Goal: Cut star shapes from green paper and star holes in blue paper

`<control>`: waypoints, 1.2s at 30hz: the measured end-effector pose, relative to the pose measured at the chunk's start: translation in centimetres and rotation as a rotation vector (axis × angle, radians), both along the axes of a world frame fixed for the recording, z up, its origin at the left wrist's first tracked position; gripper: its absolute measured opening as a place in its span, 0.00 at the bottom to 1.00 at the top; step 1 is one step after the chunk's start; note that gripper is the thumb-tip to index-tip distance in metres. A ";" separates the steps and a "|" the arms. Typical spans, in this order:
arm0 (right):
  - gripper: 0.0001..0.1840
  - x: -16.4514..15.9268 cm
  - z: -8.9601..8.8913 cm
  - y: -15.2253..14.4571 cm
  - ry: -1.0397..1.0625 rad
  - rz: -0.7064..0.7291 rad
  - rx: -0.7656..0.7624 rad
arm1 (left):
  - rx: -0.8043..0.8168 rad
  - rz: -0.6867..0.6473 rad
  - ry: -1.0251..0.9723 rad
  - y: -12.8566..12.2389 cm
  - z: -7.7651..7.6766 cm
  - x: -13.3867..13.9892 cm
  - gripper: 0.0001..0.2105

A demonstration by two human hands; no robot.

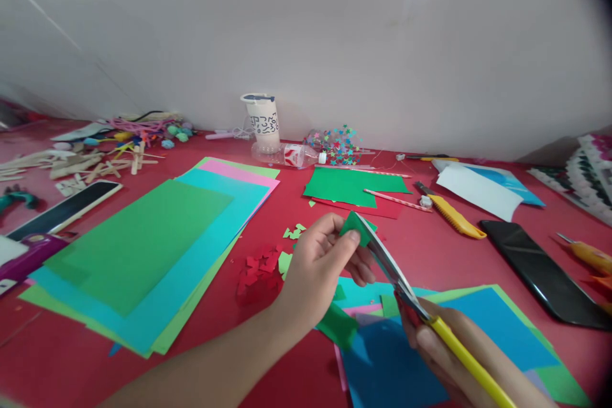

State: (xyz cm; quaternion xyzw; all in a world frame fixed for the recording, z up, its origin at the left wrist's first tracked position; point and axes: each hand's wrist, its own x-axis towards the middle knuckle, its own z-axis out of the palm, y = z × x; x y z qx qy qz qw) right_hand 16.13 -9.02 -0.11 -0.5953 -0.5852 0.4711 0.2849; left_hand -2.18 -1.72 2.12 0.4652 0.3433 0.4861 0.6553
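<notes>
Here the left hand (319,261) is pinching a small folded green paper piece (356,227) above the red table (430,248), while the right hand (449,344) is gripping yellow-handled scissors (406,284), blades pointing up-left, diagonally, into the paper.

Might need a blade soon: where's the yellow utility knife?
Head view, right of centre: the yellow utility knife lies on the red table, between the green sheet and the black phone.

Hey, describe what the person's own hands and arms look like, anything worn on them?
Both are bare. The left hand and its forearm show no sleeve, glove, watch, ring or bracelet. The right hand is likewise ungloved, with no ring visible; its wrist runs out of the picture, so a sleeve or watch there cannot be ruled out.
</notes>
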 end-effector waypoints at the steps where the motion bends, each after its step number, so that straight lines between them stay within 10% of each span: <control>1: 0.33 0.1 -0.2 0.0 -0.002 0.008 0.010 | -0.002 -0.001 -0.002 0.0 0.0 0.0 0.08; 27: 0.32 0.3 1.1 0.2 0.071 0.011 -0.146 | 0.075 0.060 0.147 0.9 0.3 -1.0 0.06; 36: 0.29 2.0 -1.3 -0.7 0.095 0.062 -0.120 | 0.020 0.012 0.080 1.0 0.0 -1.1 0.05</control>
